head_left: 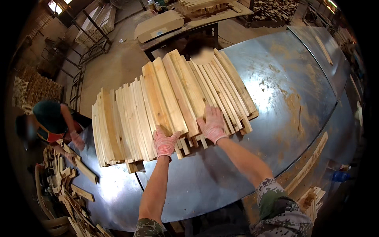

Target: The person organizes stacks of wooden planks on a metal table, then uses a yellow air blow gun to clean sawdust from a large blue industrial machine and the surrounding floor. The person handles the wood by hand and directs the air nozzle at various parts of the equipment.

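A wide row of pale wooden strips (pixel 130 118) lies side by side on a metal-topped table (pixel 272 130). Several broader boards (pixel 167 93) rest on top near the middle of the row. My left hand (pixel 165 143), in a pink-and-white knit glove, presses on the near ends of the broader boards with its fingers spread. To its right, my right hand (pixel 213 124) wears a matching glove and lies flat on the boards, fingers apart. Neither hand is wrapped around a strip. Strip ends stick out unevenly between the two hands.
At the left edge a co-worker (pixel 53 122) reaches toward a wooden piece (pixel 87 170) beside a heap of offcuts (pixel 65 189). A long strip (pixel 308 162) lies at the right. Beyond the table stand a workbench (pixel 189 25) and stacked lumber (pixel 96 25).
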Motion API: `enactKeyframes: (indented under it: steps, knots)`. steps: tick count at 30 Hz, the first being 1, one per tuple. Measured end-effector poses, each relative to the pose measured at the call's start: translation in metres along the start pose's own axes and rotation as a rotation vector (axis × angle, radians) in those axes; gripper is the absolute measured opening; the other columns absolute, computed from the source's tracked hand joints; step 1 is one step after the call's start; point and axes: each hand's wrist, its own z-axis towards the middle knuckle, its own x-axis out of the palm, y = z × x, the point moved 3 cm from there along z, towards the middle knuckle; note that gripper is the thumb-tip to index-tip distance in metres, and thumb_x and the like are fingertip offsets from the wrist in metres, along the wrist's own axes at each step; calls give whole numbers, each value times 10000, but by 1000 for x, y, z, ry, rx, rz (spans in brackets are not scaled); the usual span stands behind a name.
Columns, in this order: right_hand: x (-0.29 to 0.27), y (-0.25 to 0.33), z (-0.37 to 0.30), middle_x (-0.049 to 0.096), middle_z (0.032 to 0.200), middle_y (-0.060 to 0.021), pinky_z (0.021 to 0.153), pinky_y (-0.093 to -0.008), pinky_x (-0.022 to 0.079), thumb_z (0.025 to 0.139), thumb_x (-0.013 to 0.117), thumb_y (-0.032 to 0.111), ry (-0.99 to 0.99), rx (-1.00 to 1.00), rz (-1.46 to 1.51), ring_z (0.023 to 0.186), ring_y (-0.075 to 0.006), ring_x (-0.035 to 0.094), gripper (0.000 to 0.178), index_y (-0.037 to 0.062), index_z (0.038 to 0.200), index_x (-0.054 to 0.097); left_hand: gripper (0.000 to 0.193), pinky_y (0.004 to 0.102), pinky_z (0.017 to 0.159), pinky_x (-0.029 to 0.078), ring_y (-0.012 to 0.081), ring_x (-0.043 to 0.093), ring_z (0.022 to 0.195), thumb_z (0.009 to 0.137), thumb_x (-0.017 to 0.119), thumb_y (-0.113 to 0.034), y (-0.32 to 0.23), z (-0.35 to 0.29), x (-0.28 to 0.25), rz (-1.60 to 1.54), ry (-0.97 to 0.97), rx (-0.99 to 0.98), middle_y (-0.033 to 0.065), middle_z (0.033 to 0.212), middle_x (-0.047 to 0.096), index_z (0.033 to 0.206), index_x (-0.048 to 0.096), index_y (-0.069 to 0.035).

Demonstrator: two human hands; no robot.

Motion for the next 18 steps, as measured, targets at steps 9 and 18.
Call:
enactKeyframes:
  steps: [9,18]
  knots:
    - [-13,40,29,575,1385,-233,970,-355,524,831,765,230,384,400,1090,1139,-301,645,892,-48,1549,314,1101,422,1178,387,387,438,1426,714,897,-321,31,62,8,-178,78,102,273,1538,439,1576,319,48]
    - [-14,122,20,561,1434,-241,1075,-441,496,854,720,379,750,200,325,1298,-372,590,847,-6,1520,365,886,334,1012,502,216,604,1206,877,745,-173,49,33,-32,-700,552,-41,168,1384,604,1615,287,4]
